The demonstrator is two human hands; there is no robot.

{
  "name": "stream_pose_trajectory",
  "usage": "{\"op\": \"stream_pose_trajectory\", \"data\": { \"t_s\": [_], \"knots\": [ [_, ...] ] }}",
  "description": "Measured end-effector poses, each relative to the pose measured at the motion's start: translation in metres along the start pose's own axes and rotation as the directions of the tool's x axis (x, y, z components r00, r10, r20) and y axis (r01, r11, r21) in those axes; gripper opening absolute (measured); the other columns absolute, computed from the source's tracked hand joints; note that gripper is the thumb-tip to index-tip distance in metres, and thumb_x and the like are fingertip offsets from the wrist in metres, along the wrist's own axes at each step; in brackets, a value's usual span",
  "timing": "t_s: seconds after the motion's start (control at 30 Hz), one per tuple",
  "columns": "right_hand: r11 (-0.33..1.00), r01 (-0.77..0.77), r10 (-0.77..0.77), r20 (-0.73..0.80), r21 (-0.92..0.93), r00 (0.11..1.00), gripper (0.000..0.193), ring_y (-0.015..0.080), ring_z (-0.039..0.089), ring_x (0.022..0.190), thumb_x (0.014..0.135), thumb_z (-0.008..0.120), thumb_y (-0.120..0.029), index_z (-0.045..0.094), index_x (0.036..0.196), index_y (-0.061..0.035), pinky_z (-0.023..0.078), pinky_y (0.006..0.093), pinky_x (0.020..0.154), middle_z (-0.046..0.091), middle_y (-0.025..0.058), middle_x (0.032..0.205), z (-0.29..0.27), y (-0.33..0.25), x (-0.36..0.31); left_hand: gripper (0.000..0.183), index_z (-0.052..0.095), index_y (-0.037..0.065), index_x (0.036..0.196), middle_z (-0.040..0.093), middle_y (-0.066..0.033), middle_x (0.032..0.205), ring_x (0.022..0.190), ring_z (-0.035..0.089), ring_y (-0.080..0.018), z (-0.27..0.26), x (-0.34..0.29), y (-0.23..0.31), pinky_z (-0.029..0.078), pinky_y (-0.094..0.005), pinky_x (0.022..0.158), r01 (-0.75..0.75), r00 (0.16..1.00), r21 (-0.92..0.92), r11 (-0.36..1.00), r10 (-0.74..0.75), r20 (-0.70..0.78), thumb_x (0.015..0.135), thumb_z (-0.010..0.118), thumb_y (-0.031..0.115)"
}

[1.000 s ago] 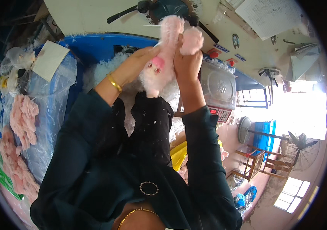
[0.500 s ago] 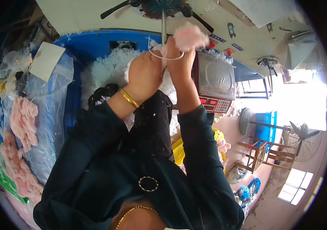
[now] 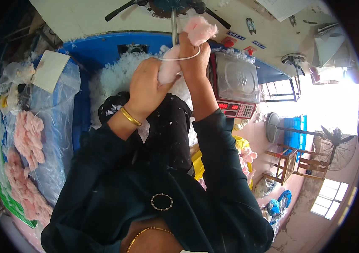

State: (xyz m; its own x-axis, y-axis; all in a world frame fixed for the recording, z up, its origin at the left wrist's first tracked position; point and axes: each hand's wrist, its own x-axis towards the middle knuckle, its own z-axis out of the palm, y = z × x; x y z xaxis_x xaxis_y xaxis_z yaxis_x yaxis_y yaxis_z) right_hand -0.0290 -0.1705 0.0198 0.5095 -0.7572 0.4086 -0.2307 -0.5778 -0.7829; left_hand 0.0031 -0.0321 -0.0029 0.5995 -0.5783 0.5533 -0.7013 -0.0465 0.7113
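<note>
Both hands grip a pink plush piece [image 3: 170, 69] at the lower end of a thin metal tube [image 3: 174, 28]. My left hand [image 3: 143, 84] wraps round its pale lower part, a gold bangle on the wrist. My right hand [image 3: 193, 57] is closed round it farther up, and a fluffy pink end sticks out above the fist. A thin white cord [image 3: 175, 59] curves across between the hands; where it is fastened I cannot see. The tube's tip is hidden by the right hand and the plush.
White stuffing fluff [image 3: 116, 74] fills the blue-edged trough [image 3: 103, 39] behind the hands. A weighing scale [image 3: 235, 84] stands at right. More pink plush pieces [image 3: 28, 137] lie on plastic bags at left. Black handles [image 3: 120, 10] flank the tube. A fan [image 3: 335, 143] and wooden chair [image 3: 282, 162] stand farther right.
My left hand has shifted left and slightly down, baring more of the plush between the hands. The right hand has moved slightly left and up, with the fluffy end following it.
</note>
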Motion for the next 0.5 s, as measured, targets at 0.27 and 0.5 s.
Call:
{"op": "stream_pose_trajectory", "data": {
  "t_s": [0.27, 0.5],
  "knots": [
    [0.567, -0.593, 0.137, 0.644, 0.572, 0.753, 0.046, 0.0102, 0.057, 0.067, 0.088, 0.062, -0.042, 0.059, 0.107, -0.0002, 0.045, 0.0236, 0.056, 0.061, 0.0024, 0.079, -0.052, 0.016, -0.034, 0.035, 0.060, -0.001, 0.102, 0.064, -0.0045, 0.087, 0.075, 0.059, -0.0075, -0.012, 0.000, -0.004, 0.049, -0.0219, 0.066, 0.517, 0.823, -0.761, 0.391, -0.470, 0.317, 0.097, 0.051, 0.032],
    [0.456, -0.657, 0.000, 0.738, 0.600, 0.675, 0.032, 0.0051, 0.050, 0.057, 0.086, 0.067, -0.027, 0.059, 0.104, -0.0016, 0.038, 0.0183, 0.050, 0.060, -0.0005, 0.079, -0.042, 0.015, -0.062, 0.041, 0.056, 0.001, 0.112, 0.061, -0.0034, 0.088, 0.073, 0.060, -0.0099, 0.006, -0.025, -0.016, 0.049, -0.0222, 0.066, 0.480, 0.866, -0.736, 0.478, -0.391, 0.311, 0.099, 0.045, 0.038]
  ]
}}
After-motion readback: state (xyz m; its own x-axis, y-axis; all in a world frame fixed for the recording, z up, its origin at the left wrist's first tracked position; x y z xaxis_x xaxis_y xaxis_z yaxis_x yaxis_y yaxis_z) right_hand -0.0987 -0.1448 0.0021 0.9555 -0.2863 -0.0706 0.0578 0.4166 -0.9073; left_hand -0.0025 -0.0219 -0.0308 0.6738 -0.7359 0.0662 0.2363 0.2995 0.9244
